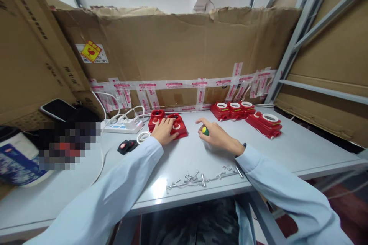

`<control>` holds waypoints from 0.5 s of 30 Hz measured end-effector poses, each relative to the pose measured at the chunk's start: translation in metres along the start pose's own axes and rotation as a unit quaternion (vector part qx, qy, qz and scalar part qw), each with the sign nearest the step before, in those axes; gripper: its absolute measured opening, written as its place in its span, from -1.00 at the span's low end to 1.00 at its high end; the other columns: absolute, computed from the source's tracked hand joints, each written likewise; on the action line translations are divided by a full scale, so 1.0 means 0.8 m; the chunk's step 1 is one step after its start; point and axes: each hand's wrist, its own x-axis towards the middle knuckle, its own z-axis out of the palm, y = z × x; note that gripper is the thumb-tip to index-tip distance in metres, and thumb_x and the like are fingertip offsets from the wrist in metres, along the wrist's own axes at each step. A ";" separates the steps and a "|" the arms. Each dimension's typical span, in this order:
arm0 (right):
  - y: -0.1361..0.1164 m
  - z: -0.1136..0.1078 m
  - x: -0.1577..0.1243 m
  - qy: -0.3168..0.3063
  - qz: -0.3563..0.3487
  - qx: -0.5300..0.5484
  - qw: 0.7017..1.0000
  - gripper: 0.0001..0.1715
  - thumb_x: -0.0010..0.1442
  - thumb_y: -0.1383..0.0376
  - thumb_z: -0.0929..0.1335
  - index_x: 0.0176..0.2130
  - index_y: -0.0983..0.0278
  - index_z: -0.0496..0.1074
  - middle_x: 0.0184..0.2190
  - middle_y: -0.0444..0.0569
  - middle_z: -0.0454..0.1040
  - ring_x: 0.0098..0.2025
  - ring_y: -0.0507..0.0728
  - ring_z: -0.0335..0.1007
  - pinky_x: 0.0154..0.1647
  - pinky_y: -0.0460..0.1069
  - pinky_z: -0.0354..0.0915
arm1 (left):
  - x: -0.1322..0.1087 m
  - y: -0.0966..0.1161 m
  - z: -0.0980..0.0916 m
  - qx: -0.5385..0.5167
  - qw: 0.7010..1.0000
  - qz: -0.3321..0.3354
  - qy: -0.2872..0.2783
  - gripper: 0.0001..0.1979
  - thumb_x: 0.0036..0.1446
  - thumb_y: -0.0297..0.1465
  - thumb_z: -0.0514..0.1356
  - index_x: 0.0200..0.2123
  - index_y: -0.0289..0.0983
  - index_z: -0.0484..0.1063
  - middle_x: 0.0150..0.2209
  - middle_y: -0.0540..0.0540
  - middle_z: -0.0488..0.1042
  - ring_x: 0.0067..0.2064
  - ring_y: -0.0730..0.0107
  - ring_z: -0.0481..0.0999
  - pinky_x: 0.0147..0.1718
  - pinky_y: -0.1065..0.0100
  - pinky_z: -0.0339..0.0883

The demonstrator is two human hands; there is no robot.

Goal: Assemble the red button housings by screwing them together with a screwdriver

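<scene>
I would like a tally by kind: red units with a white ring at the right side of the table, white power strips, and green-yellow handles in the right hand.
Red units: 4
White power strip: 1
Green-yellow handle: 1
Total: 6

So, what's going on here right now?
A person's left hand rests on red boxes, while the right hand holds a green-yellow handle, apart from them. Loose screws lie near the front edge of the table. Other red boxes stand farther right, towards the back.
</scene>
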 end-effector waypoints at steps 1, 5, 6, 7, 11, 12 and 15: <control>0.000 0.000 0.000 0.000 0.001 -0.013 1.000 -0.48 0.07 0.40 0.27 0.06 0.28 0.23 -0.37 -0.06 0.52 -0.32 0.09 0.42 -0.22 -0.06 0.23 | 0.007 -0.002 0.003 0.017 1.000 -0.021 0.006 -0.44 0.13 -0.26 0.12 0.16 -0.35 0.12 0.12 -0.30 0.27 0.09 -0.01 0.25 0.02 -0.01 0.14; 0.004 -0.005 0.003 0.017 0.023 -0.081 0.996 -0.59 0.11 0.35 0.25 0.00 0.29 0.30 -0.30 0.01 0.53 -0.26 0.13 0.43 -0.21 -0.04 0.22 | 0.027 -0.010 0.016 0.052 0.994 -0.088 0.032 -0.40 0.13 -0.35 0.12 0.17 -0.55 0.10 0.16 -0.49 0.18 0.14 -0.18 0.17 0.00 -0.05 0.12; 0.006 -0.007 0.004 0.024 0.032 -0.095 0.995 -0.61 0.13 0.33 0.25 -0.02 0.29 0.32 -0.28 0.03 0.53 -0.24 0.14 0.43 -0.20 -0.03 0.22 | 0.030 -0.012 0.019 0.057 0.993 -0.099 0.035 -0.39 0.14 -0.35 0.11 0.18 -0.57 0.08 0.17 -0.51 0.16 0.14 -0.19 0.16 0.00 -0.05 0.12; 0.009 -0.011 0.005 0.031 0.043 -0.107 0.993 -0.63 0.13 0.31 0.25 -0.04 0.29 0.33 -0.26 0.04 0.52 -0.22 0.15 0.43 -0.19 -0.03 0.22 | 0.031 -0.014 0.021 0.061 0.992 -0.105 0.037 -0.36 0.14 -0.33 0.12 0.20 -0.57 0.06 0.18 -0.51 0.14 0.15 -0.19 0.15 0.00 -0.04 0.13; 0.031 -0.034 0.008 0.059 0.118 -0.162 0.978 -0.62 0.12 0.27 0.28 -0.04 0.29 0.34 -0.15 0.10 0.50 -0.09 0.23 0.40 -0.13 0.02 0.23 | 0.020 -0.015 0.015 0.058 0.994 -0.087 0.029 -0.24 0.10 -0.20 0.16 0.25 -0.47 -0.01 0.23 -0.44 0.10 0.18 -0.16 0.12 0.03 -0.03 0.14; 0.038 -0.041 0.009 0.063 0.140 -0.182 0.971 -0.61 0.11 0.26 0.28 -0.04 0.29 0.34 -0.13 0.11 0.48 -0.07 0.25 0.39 -0.13 0.03 0.23 | 0.014 -0.014 0.010 0.054 0.995 -0.073 0.029 -0.27 0.10 -0.18 0.15 0.24 -0.44 0.02 0.23 -0.42 0.09 0.19 -0.16 0.12 0.03 -0.03 0.15; 0.065 -0.064 0.010 0.077 0.208 -0.236 0.946 -0.60 0.12 0.22 0.26 -0.04 0.31 0.32 -0.11 0.16 0.46 -0.05 0.29 0.37 -0.13 0.07 0.23 | -0.008 -0.009 -0.014 0.029 0.999 -0.022 0.034 -0.41 0.12 -0.18 0.12 0.17 -0.34 0.17 0.22 -0.37 0.11 0.16 -0.14 0.15 -0.03 -0.03 0.21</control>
